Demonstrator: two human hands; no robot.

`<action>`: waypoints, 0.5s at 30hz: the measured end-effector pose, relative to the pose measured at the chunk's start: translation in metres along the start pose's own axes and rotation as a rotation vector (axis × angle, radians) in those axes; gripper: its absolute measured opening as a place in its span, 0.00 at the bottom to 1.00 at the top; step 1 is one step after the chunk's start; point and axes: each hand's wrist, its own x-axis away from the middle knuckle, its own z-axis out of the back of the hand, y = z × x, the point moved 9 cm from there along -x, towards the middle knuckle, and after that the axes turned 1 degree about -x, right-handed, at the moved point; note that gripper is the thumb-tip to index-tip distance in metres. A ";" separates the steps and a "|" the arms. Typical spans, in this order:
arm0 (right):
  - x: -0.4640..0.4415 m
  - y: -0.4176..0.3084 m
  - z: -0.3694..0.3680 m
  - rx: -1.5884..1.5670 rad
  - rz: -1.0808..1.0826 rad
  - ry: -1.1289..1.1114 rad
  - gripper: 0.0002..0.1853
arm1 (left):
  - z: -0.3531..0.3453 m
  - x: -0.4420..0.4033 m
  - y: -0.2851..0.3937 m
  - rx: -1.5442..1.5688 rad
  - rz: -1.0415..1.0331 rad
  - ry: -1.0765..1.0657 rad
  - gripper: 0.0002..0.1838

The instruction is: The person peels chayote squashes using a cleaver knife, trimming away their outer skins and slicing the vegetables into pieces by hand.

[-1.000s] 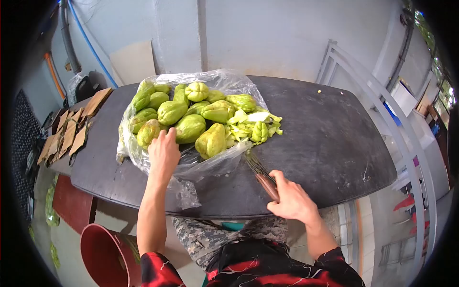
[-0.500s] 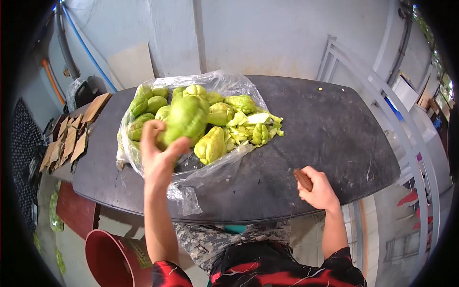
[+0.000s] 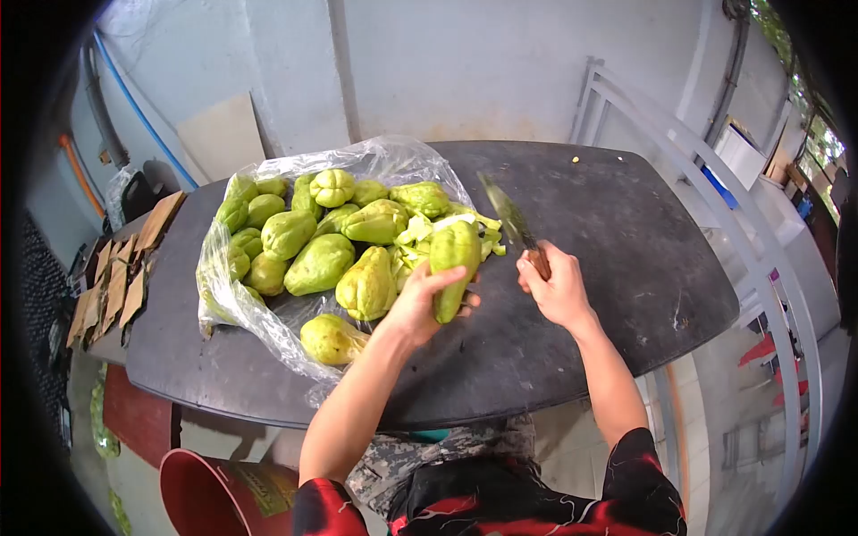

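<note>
My left hand [image 3: 424, 304] is wrapped round a green chayote [image 3: 455, 259], held upright above the table. In my right hand [image 3: 558, 282] is a knife [image 3: 510, 214] with a brown handle, its blade pointing up and away to the left. The blade and the held chayote are apart. Left of my hands, several chayotes [image 3: 320, 263] lie on a clear plastic bag [image 3: 221, 304]. Pale green peelings [image 3: 416, 239] are heaped behind the held chayote. Nearest to my left forearm, a yellowish chayote [image 3: 331, 339] rests at the bag's front edge.
The dark table [image 3: 617, 268] extends to the right, with small scraps near its far edge. A red bucket [image 3: 207, 487] stands on the floor at lower left. Flattened cardboard [image 3: 116, 279] lies beyond the left edge. A grey metal railing [image 3: 715, 170] runs along the right.
My left hand has moved right, holding a chayote nearer the knife. A yellowish chayote now lies at the bag's front. My right hand has moved up and left, bringing the blade into view.
</note>
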 end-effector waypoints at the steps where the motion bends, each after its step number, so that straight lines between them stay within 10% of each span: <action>1: -0.008 -0.001 -0.006 -0.005 0.029 0.019 0.11 | 0.001 -0.005 -0.001 -0.059 -0.017 0.046 0.34; 15: -0.001 0.000 -0.036 0.529 0.431 -0.154 0.13 | 0.063 -0.025 -0.005 -0.859 -0.295 0.382 0.45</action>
